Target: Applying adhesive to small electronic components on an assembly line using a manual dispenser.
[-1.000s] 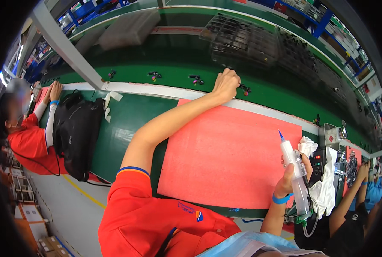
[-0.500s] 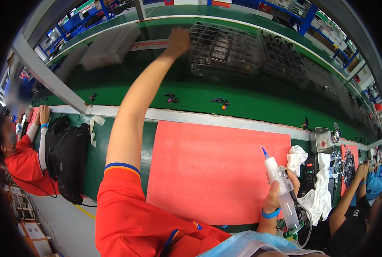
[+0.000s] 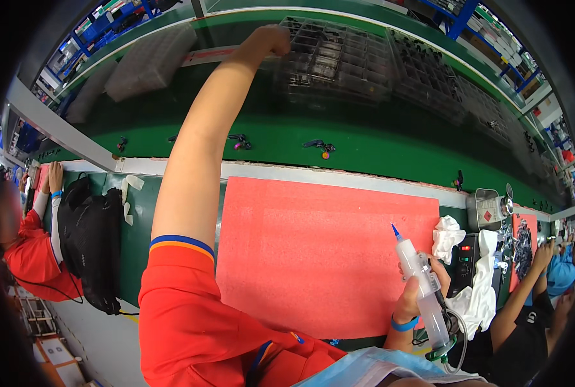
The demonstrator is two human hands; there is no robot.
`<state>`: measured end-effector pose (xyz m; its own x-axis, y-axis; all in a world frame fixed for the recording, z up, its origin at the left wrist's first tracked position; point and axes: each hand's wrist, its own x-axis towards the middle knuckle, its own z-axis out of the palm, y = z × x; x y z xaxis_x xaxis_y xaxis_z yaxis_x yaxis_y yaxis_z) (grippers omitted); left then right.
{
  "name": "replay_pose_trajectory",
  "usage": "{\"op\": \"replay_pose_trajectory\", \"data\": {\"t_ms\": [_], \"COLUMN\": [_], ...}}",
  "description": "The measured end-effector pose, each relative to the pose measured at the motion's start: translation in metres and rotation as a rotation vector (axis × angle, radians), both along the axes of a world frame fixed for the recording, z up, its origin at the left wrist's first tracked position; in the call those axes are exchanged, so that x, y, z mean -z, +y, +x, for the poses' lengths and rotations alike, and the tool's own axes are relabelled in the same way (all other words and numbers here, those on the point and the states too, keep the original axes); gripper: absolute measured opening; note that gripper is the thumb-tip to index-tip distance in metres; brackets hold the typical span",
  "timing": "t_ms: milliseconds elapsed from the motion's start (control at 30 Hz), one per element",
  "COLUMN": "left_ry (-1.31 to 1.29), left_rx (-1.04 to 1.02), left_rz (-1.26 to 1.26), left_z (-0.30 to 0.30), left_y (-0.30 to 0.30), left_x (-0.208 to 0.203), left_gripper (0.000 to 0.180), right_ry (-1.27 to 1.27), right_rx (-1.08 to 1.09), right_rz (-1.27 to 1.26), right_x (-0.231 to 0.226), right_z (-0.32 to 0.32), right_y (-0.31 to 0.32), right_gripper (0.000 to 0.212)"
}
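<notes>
My right hand [image 3: 411,298] grips a glue syringe [image 3: 423,284] with a clear barrel and a blue needle tip, its tip tilted up to the left. A thin hose runs from its lower end. The syringe is held over the right side of a pink mat [image 3: 320,258]. Far ahead, my left hand [image 3: 274,40] reaches across the green conveyor belt to the left corner of a clear compartment tray [image 3: 371,68]. Dark small parts and shiny pieces lie in the tray. The fingers of that hand point down and are too blurred and hidden to read.
Small dark parts [image 3: 318,147] lie along the belt's near side. More clear trays [image 3: 423,71] stand right, and stacked trays [image 3: 149,64] left. A metal can [image 3: 485,209], white cloths [image 3: 447,238] and a black control box [image 3: 465,255] are right of the mat. A black bag [image 3: 94,238] lies left. Co-workers sit on both sides.
My left hand has bent downward at the tray's left corner. The whole view has shifted slightly. My right hand keeps the syringe in nearly the same place.
</notes>
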<state>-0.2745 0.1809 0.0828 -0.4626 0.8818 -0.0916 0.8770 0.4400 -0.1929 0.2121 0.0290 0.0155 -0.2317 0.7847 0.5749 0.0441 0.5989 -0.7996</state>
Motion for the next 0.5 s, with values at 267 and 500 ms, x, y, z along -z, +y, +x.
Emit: {"op": "replay_pose_trajectory", "data": {"t_ms": [267, 500], "left_ry": [0.061, 0.071], "left_rx": [0.249, 0.618], "left_rz": [-0.049, 0.469], "left_z": [-0.010, -0.038], "left_y": [0.011, -0.023], "left_x": [0.004, -0.006], "left_gripper": [0.031, 0.018], "right_ry": [-0.029, -0.049], "right_rx": [0.016, -0.006], "right_rz": [0.004, 0.088], "right_x": [-0.002, 0.002], "right_z": [0.002, 0.004], "right_y": [0.005, 0.003], "right_gripper": [0.043, 0.042]}}
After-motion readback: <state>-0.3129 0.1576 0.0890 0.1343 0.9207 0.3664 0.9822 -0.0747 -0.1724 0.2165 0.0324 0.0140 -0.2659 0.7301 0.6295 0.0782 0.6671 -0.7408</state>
